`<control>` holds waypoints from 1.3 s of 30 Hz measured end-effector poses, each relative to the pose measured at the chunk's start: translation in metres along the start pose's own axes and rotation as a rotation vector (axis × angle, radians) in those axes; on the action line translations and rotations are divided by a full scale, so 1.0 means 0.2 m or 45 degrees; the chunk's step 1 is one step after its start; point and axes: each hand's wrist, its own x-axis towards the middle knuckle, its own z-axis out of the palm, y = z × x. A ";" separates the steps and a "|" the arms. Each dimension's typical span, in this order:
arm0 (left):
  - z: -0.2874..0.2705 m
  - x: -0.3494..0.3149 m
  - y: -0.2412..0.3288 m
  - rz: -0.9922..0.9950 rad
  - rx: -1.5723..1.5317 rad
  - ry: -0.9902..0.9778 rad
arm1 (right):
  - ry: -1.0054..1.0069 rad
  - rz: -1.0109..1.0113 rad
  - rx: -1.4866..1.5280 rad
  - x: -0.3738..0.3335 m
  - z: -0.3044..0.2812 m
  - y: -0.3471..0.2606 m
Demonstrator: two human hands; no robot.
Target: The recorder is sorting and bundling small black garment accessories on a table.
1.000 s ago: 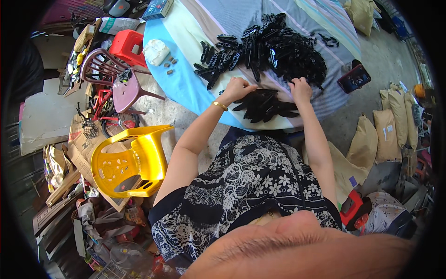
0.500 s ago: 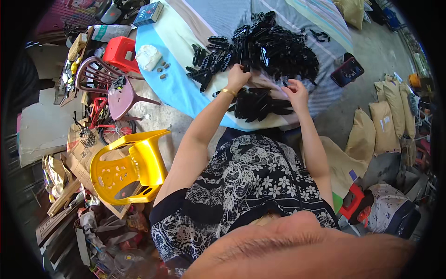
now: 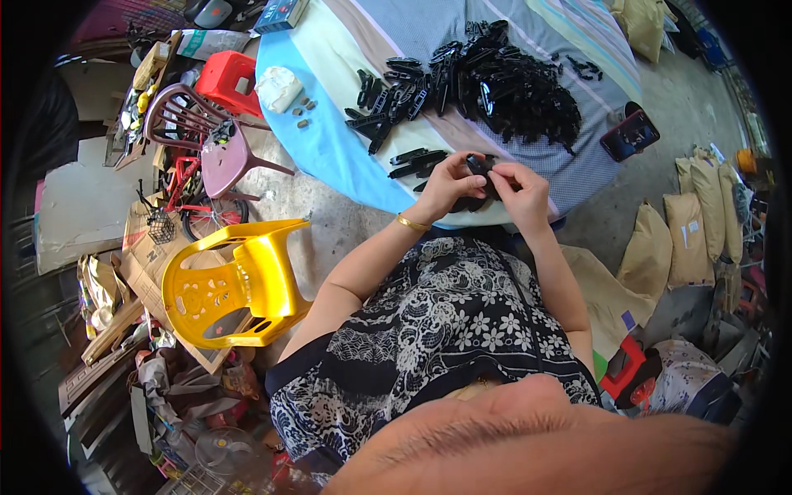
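My left hand [image 3: 448, 191] is closed round a small black plastic part [image 3: 477, 166], held over the near edge of the cloth-covered table [image 3: 355, 177]. Against that part my right hand [image 3: 521, 193] presses with thumb and fingertips pinched together; anything small between them is hidden. Under and beside my hands lies a group of long black plastic pieces [image 3: 410, 162], partly covered by my fingers. Farther back is a big heap of glossy black pieces [image 3: 528, 99], with a looser cluster of black frame-like pieces [image 3: 402, 95] to its left.
A phone [image 3: 629, 136] stands at the table's right edge. A white bag [image 3: 279, 89], small brownish lumps [image 3: 303, 124] and a blue box [image 3: 280, 15] lie at the left. On the floor are a yellow chair [image 3: 276, 272], a purple chair [image 3: 227, 165] and brown sacks [image 3: 686, 239].
My left hand has come back from the heap toward me with a black part. My right hand has moved in to meet it. The view has shifted slightly.
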 end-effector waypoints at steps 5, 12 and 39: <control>-0.02 -0.03 -0.01 0.027 0.032 0.060 | -0.054 -0.501 -0.487 -0.01 0.00 -0.08; -0.01 -0.05 -0.03 0.100 0.096 0.123 | -0.168 -0.674 -0.745 -0.03 -0.01 -0.09; -0.51 0.03 0.05 0.193 2.064 0.351 | 0.050 0.246 -0.858 0.29 -0.15 0.63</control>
